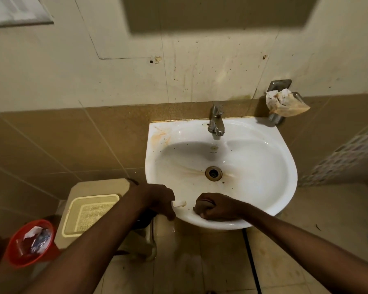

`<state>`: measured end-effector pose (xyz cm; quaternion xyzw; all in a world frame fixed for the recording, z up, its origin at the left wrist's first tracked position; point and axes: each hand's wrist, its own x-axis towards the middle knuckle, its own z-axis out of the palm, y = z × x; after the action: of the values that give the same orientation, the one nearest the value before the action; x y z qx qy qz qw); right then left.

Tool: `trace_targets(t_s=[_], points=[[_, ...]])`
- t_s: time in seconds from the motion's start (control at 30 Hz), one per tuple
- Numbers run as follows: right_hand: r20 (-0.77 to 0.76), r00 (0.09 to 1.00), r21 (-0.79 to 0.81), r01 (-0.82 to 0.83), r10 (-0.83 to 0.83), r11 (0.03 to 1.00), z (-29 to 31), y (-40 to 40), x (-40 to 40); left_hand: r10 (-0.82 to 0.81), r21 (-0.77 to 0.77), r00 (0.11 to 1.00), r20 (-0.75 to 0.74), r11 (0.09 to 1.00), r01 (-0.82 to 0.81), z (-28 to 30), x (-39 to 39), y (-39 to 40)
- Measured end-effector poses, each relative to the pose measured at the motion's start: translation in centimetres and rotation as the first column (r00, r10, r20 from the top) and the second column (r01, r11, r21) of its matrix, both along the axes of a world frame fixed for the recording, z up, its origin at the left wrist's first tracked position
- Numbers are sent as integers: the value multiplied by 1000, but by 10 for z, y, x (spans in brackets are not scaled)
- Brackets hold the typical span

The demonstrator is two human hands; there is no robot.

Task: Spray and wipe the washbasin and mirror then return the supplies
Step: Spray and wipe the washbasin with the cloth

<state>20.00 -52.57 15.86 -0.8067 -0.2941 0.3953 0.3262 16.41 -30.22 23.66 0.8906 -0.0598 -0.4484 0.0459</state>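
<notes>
The white washbasin [263, 166] hangs on the tiled wall, with brown streaks around its drain [213, 173] and specks on its left rim. My left hand [155, 200] is at the basin's front-left edge, closed around a spray bottle whose white nozzle [179, 203] points right over the rim. The bottle's dark body [145, 219] shows below my wrist. My right hand [215, 205] rests as a fist on the front rim, and I see nothing in it. The mirror's lower part [219, 13] shows dark at the top of the view.
A metal tap [216, 122] stands at the basin's back. A wall holder with crumpled paper [285, 102] is at the back right. A cream box with a plastic basket [89, 213] and a red bin [30, 242] stand on the left. The floor is tiled.
</notes>
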Motion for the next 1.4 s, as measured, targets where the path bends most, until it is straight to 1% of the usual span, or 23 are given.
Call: trace_targets(t_s=[0.17, 0.23, 0.33, 0.4, 0.47, 0.53, 0.63, 0.67, 0.73, 0.8, 0.83, 0.9, 0.97, 1.0, 1.07, 1.13, 1.2, 1.27, 1.3, 1.37, 1.4], points=[[34, 999, 74, 17, -20, 997, -7, 13, 1, 13, 27, 1000, 7, 1000, -13, 0, -7, 8], [36, 999, 93, 18, -21, 996, -7, 16, 1, 40, 19, 999, 9, 999, -40, 4, -8, 8], [31, 999, 104, -21, 18, 994, -5, 10, 0, 103, 0, 994, -29, 995, -103, 8, -9, 2], [26, 999, 105, -24, 22, 994, -4, 8, 0, 161, -43, 987, -26, 986, -162, 10, -13, -2], [30, 999, 125, 15, -19, 992, -4, 16, -2, 239, -129, 971, 9, 963, -236, 13, -16, -2], [19, 998, 163, 61, -64, 985, -4, 29, -7, 283, -160, 959, 3, 947, -279, 13, -16, 1], [-16, 1000, 139, 15, -13, 990, 5, 23, -6, 223, -95, 973, -62, 969, -228, 14, -12, 10], [-47, 998, 112, -24, 29, 993, 8, 10, -4, 203, -75, 978, -42, 976, -206, 14, -9, 14], [-62, 995, 61, -73, 76, 995, 14, -14, -6, 191, -88, 981, 41, 979, -186, 10, -5, 25], [-2, 999, 72, -36, 36, 997, 14, -7, -15, 193, -110, 976, 98, 977, -182, 8, 0, 37], [29, 999, 113, 18, -22, 993, 13, 14, -18, 195, -114, 976, 97, 976, -184, 10, 3, 43], [67, 983, 223, 152, -170, 963, 13, 74, -24, 165, -117, 985, 45, 980, -158, 14, 7, 55], [79, 964, 284, 223, -254, 933, 20, 111, -26, 132, -143, 991, 31, 982, -126, 19, 6, 68], [91, 961, 288, 225, -261, 931, 21, 110, -25, 115, -164, 993, 36, 981, -107, 21, 6, 74], [159, 956, 220, 208, -245, 953, 19, 83, -31, 101, -199, 994, 39, 976, -91, 22, 5, 85], [285, 939, 116, 167, -194, 979, 18, 54, -41, 105, -234, 993, 60, 968, -88, 21, 5, 92], [416, 901, 69, 102, -121, 992, 21, 47, -47, 92, -222, 994, 51, 972, -79, 18, 7, 95], [483, 870, 76, 64, -93, 995, 22, 61, -48, 78, -195, 996, 46, 978, -68, 17, 9, 97], [514, 852, 97, 62, -103, 993, 19, 72, -47, 77, -196, 995, 71, 979, -61, 18, 9, 99], [557, 820, 145, 62, -133, 988, 11, 99, -44, 99, -236, 989, 109, 969, -71, 19, 13, 104], [573, 805, 154, 81, -156, 985, 9, 114, -42, 121, -264, 987, 103, 960, -91, 19, 15, 107]])
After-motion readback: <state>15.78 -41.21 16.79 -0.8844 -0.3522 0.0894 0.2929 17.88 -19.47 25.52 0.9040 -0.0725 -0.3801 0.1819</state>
